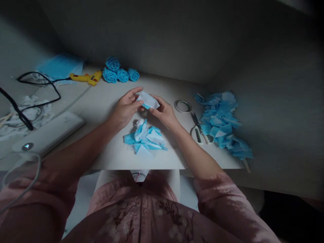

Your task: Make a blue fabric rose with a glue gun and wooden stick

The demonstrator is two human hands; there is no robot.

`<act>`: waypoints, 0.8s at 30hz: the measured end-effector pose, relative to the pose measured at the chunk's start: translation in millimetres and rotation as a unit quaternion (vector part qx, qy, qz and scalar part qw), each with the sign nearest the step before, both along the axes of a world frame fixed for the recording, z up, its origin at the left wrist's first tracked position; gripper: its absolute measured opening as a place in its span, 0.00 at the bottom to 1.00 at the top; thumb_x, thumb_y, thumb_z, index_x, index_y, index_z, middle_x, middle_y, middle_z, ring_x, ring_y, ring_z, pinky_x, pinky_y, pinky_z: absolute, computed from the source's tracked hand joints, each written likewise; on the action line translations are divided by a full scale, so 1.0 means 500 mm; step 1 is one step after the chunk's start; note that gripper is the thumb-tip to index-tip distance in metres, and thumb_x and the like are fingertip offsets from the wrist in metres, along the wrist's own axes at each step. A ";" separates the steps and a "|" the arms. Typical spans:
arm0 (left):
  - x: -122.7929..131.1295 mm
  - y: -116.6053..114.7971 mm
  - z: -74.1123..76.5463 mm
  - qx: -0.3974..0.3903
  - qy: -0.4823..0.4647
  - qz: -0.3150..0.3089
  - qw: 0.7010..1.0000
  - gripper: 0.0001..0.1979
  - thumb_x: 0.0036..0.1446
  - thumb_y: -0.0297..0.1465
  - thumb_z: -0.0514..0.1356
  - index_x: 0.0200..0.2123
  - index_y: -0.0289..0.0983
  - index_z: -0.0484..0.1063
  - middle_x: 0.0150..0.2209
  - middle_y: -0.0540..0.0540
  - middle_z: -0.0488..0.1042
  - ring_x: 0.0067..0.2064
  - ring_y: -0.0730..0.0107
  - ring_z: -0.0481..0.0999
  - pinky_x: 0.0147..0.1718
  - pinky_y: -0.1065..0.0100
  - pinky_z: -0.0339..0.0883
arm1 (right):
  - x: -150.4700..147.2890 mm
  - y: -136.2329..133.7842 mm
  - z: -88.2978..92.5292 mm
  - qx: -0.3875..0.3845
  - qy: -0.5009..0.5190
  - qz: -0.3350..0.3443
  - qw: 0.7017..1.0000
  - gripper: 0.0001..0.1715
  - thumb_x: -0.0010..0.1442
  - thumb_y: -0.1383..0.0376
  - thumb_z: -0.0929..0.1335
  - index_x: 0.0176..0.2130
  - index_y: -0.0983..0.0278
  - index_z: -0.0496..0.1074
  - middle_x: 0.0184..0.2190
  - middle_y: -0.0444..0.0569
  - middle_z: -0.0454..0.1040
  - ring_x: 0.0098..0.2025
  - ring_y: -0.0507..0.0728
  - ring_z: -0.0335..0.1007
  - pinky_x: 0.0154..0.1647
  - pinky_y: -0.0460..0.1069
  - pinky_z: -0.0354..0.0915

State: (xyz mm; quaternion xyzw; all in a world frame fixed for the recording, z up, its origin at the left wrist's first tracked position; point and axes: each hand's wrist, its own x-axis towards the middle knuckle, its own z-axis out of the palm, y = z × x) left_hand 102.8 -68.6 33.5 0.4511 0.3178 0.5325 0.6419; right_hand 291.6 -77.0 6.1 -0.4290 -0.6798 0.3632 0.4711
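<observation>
Between both hands, above the middle of the table, is a small piece of white and blue paper-like material [149, 100]. My left hand [128, 106] pinches its left end with thumb and fingers. At its right end, my right hand [163, 112] grips it the same way. Just below the hands lies a loose pile of blue and white cut pieces [149, 138] on the table. To the right of my right hand rest a roll of tape [183, 106] and white-handled scissors [198, 133].
Several blue rosettes [123, 75] sit at the back, beside a yellow glue gun [92, 78] and blue sheets [60, 65]. A white box-shaped device [55, 130], black cable [54, 89] and white scraps [32, 108] occupy the left. More blue pieces [220, 118] are heaped at right.
</observation>
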 end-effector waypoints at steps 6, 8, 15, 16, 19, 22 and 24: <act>-0.002 0.003 -0.021 -0.023 0.054 -0.055 0.997 0.11 0.54 0.33 0.74 0.35 0.32 0.79 0.33 0.44 0.79 0.34 0.68 0.77 0.35 0.68 0.70 | -0.005 -0.001 -0.005 0.041 -0.016 -0.019 0.999 0.38 0.63 0.44 0.71 0.65 0.57 0.69 0.55 0.52 0.78 0.52 0.62 0.77 0.56 0.58 0.75; -0.004 0.004 -0.029 -0.024 0.081 -0.039 0.996 0.13 0.55 0.34 0.74 0.28 0.32 0.77 0.28 0.44 0.77 0.30 0.70 0.75 0.32 0.68 0.68 | 0.000 -0.001 -0.003 0.049 -0.040 -0.027 0.998 0.38 0.65 0.43 0.70 0.66 0.57 0.68 0.55 0.53 0.78 0.52 0.62 0.77 0.56 0.58 0.75; -0.007 0.006 -0.015 -0.060 0.044 -0.023 0.997 0.12 0.55 0.31 0.73 0.26 0.32 0.76 0.26 0.44 0.77 0.29 0.71 0.74 0.31 0.68 0.67 | 0.043 -0.003 0.038 0.182 -0.181 -0.045 0.965 0.34 0.69 0.48 0.66 0.69 0.54 0.65 0.67 0.54 0.70 0.69 0.67 0.65 0.69 0.66 0.64; -0.007 0.005 -0.013 -0.065 0.039 -0.029 0.997 0.12 0.55 0.31 0.73 0.26 0.31 0.76 0.26 0.44 0.77 0.29 0.71 0.74 0.31 0.68 0.67 | 0.046 -0.003 0.043 0.203 -0.210 -0.037 0.956 0.34 0.68 0.49 0.67 0.69 0.54 0.66 0.68 0.54 0.69 0.71 0.68 0.62 0.72 0.68 0.60; -0.007 0.002 -0.011 -0.072 0.032 -0.039 0.996 0.13 0.54 0.32 0.74 0.27 0.32 0.75 0.26 0.44 0.76 0.28 0.71 0.74 0.31 0.68 0.66 | 0.044 -0.005 0.047 0.237 -0.270 -0.019 0.933 0.31 0.67 0.55 0.68 0.67 0.52 0.68 0.71 0.52 0.66 0.74 0.69 0.57 0.75 0.72 0.52; -0.008 0.000 -0.013 -0.070 0.038 -0.047 0.996 0.13 0.54 0.32 0.74 0.28 0.32 0.75 0.27 0.44 0.76 0.27 0.71 0.73 0.29 0.67 0.65 | 0.037 -0.008 0.045 0.252 -0.279 -0.015 0.927 0.26 0.68 0.60 0.67 0.63 0.51 0.72 0.71 0.50 0.65 0.75 0.68 0.55 0.76 0.72 0.52; -0.008 -0.001 -0.014 -0.065 0.045 -0.053 0.995 0.13 0.54 0.33 0.74 0.27 0.32 0.75 0.27 0.44 0.76 0.26 0.72 0.72 0.28 0.68 0.65 | 0.034 -0.009 0.043 0.261 -0.271 -0.010 0.927 0.20 0.68 0.61 0.67 0.58 0.51 0.76 0.69 0.49 0.67 0.75 0.68 0.55 0.76 0.72 0.52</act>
